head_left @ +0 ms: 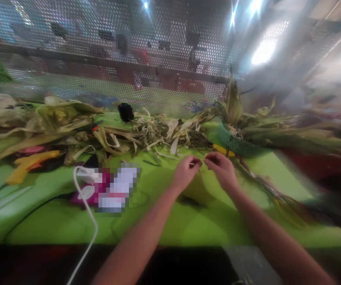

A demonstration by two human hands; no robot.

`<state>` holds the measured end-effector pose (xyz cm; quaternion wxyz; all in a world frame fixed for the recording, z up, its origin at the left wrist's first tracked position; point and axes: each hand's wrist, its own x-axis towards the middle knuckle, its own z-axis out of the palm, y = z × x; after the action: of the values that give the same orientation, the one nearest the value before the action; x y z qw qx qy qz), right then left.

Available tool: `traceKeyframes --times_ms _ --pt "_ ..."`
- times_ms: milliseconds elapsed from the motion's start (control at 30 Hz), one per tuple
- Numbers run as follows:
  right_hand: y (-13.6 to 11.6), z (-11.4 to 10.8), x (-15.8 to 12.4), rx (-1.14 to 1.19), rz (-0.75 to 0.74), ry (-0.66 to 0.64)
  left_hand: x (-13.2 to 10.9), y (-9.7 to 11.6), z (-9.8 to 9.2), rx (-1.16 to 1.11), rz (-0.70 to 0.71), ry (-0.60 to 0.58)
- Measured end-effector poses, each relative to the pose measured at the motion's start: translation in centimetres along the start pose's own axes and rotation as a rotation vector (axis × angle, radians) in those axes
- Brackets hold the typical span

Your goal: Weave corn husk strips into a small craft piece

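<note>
So there's this tiny thin pale strand (202, 160) up in the air over the middle of the table, right between two hands, and it's too small and blurry for me to say what it's made of. The left hand (185, 173) has it pinched, thumb against curled fingers with basically no gap, and the right hand (222, 171) is bunched into the same kind of tight pinch at the other end, fingertips almost meeting the left's. Under them is a bright green tabletop (164, 221) with a dark smudgy bit I can't make out. Just past the right hand there's a yellow object (223, 149) next to a green mesh basket (241, 147). A messy heap of dry husks (173, 132) runs along the back, with a round black thing (125, 112) behind it. Over on the left you've got a magenta power strip (76, 198) with a white plug (91, 175) in it, a pixelated patch beside that, and a yellow glue gun (22, 168) further out. Behind everything: a perforated metal screen (164, 71).
</note>
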<state>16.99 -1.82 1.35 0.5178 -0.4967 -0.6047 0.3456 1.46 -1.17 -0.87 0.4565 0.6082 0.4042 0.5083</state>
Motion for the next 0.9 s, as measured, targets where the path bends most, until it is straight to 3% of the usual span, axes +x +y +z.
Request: traceKeyframes --times_ms 300,667,800,900 --pt "-0.3 0.0 0.0 -0.058 -0.012 0.007 0.0 0.0 -0.1 -0.047 -0.039 -0.045" --pt "-0.4 0.2 1.3 -0.043 0.065 -0.093 0.5 -0.4 -0.2 -0.172 -0.155 -0.032" --pt "-1.0 0.8 3.0 -0.035 0.048 -0.19 0.8 0.0 -0.7 -0.234 -0.182 0.04" --pt "-0.7 1.2 3.6 -0.106 -0.018 -0.19 1.0 0.1 -0.9 -0.206 -0.182 0.114"
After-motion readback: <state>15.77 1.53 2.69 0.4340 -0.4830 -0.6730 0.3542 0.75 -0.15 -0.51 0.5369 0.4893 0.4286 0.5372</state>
